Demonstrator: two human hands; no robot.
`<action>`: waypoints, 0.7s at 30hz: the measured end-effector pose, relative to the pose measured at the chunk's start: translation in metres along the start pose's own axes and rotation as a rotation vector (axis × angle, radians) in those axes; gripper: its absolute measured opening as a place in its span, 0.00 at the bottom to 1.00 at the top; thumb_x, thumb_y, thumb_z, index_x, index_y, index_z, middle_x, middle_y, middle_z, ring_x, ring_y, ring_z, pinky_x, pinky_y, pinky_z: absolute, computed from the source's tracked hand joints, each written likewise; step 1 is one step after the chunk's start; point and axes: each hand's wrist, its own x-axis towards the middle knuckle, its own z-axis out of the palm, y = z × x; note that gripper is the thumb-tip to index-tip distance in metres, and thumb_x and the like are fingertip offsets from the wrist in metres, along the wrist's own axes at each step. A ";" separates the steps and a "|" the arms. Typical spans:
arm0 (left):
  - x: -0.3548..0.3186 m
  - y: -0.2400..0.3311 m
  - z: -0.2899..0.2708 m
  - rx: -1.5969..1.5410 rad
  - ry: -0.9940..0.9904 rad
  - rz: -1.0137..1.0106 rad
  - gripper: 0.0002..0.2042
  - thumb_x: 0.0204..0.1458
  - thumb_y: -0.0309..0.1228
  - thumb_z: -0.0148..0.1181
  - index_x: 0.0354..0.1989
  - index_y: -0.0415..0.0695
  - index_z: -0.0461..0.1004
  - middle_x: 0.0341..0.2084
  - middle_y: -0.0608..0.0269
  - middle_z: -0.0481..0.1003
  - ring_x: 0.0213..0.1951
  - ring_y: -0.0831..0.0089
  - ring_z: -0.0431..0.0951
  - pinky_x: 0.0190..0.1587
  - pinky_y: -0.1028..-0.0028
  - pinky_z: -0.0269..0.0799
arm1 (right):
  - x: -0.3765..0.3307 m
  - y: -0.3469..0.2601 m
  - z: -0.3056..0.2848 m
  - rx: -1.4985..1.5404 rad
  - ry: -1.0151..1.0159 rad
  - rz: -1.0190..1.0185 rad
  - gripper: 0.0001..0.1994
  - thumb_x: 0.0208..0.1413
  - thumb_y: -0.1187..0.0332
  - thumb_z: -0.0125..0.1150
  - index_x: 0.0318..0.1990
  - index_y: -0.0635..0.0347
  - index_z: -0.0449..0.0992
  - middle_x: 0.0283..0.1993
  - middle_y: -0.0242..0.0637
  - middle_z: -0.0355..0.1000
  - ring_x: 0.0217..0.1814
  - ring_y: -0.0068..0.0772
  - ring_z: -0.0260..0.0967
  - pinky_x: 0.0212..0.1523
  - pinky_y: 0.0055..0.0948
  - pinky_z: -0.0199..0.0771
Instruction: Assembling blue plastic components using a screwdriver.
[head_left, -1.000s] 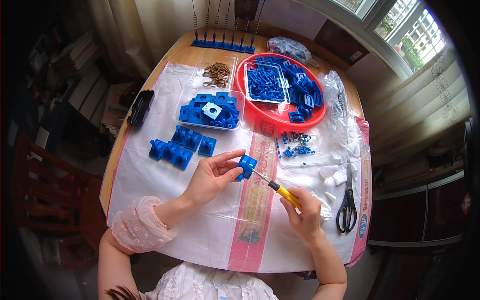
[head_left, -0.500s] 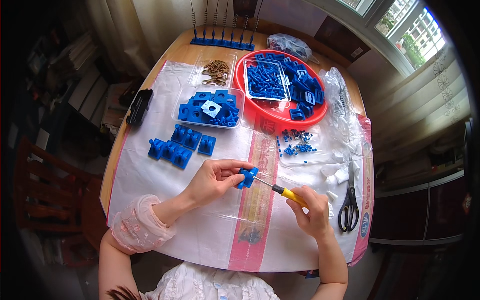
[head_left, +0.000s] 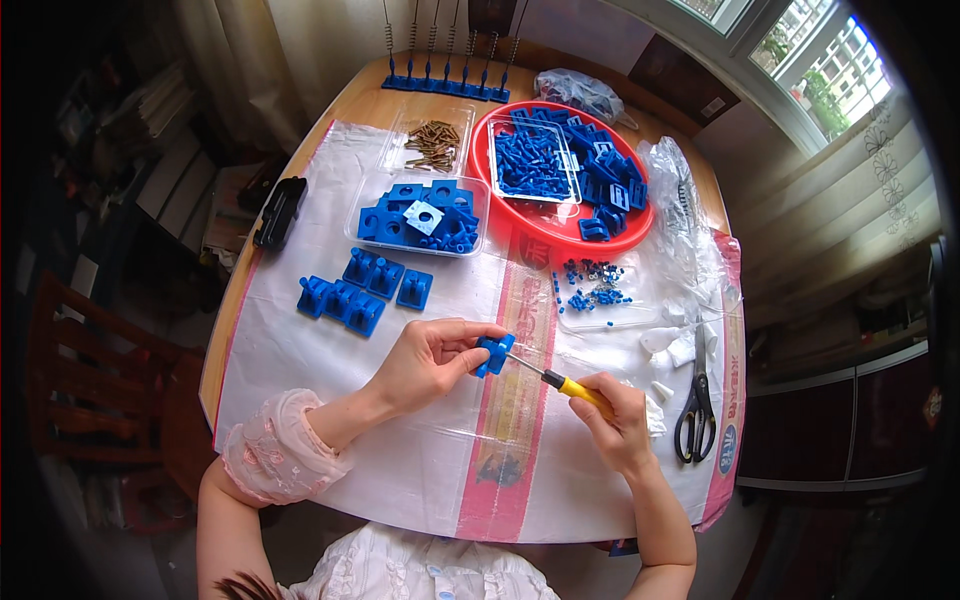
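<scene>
Between the thumb and fingers of my left hand [head_left: 437, 362] is a small blue plastic part [head_left: 494, 354], held above the middle of the sheet. My right hand [head_left: 615, 420] is closed round the yellow handle of a screwdriver [head_left: 575, 388]. Its metal shaft points up and left, and the tip meets the right side of the blue part; the exact contact is too small to make out. Left of my left hand, several similar blue parts [head_left: 363, 290] stand in a cluster on the sheet, some with upright knobs.
A clear box of blue plates [head_left: 352, 228] and a tray of brass screws [head_left: 433, 146] lie beyond. The red basin [head_left: 560, 238] carries blue parts. Small blue pieces [head_left: 597, 290] lie on a clear lid. Black scissors [head_left: 697, 415] rest at right; a black case [head_left: 279, 214] at left.
My right hand and the screwdriver handle have shifted very slightly to the left. My left hand and the blue part are almost unmoved.
</scene>
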 end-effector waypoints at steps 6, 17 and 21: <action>-0.001 0.000 0.002 0.005 0.008 0.033 0.16 0.58 0.15 0.58 0.54 0.37 0.78 0.44 0.57 0.81 0.42 0.76 0.84 0.47 0.78 0.82 | -0.001 0.000 0.003 0.118 0.003 0.109 0.07 0.57 0.72 0.65 0.38 0.67 0.76 0.22 0.36 0.69 0.22 0.22 0.64 0.26 0.25 0.62; -0.001 -0.003 0.001 0.028 0.017 0.083 0.16 0.57 0.15 0.58 0.55 0.37 0.78 0.44 0.57 0.81 0.42 0.77 0.83 0.47 0.79 0.81 | -0.001 0.002 0.003 0.225 -0.018 0.200 0.09 0.59 0.69 0.64 0.37 0.67 0.76 0.21 0.30 0.65 0.24 0.17 0.58 0.26 0.24 0.57; 0.003 -0.002 0.001 -0.009 0.051 0.000 0.16 0.58 0.17 0.59 0.55 0.37 0.78 0.42 0.58 0.82 0.42 0.76 0.83 0.46 0.79 0.82 | 0.003 0.004 0.005 0.185 -0.064 0.169 0.09 0.61 0.68 0.62 0.39 0.66 0.73 0.20 0.33 0.65 0.22 0.24 0.62 0.26 0.27 0.58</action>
